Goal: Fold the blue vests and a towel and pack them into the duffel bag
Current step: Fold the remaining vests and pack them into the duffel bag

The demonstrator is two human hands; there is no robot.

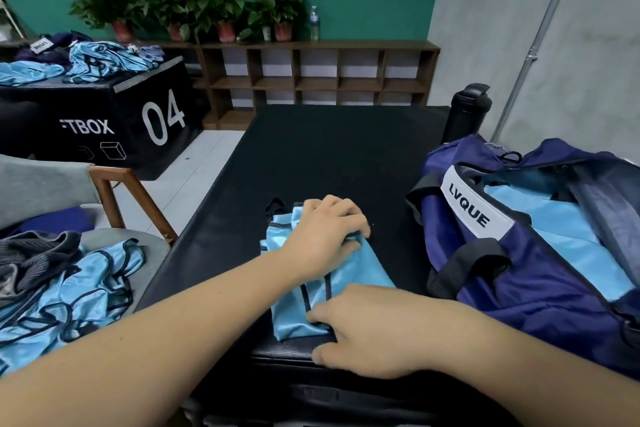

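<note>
Left of the black mat (329,156), a heap of loose vests (69,298) is running off the frame's edge, half burying a grey striped cloth (34,260). On the mat, the left hand (325,236) is curling its fingers round the folded vest (349,274), hiding its far end. The right hand (374,333) is lying on the near corner; pinching or pressing, I cannot tell. At the mat's right edge the duffel bag (519,288) is gaping, blue cloth inside, its right side cut off.

Gym room, plyo box (104,121), black mat (311,156), cubby shelves (311,76)
</note>
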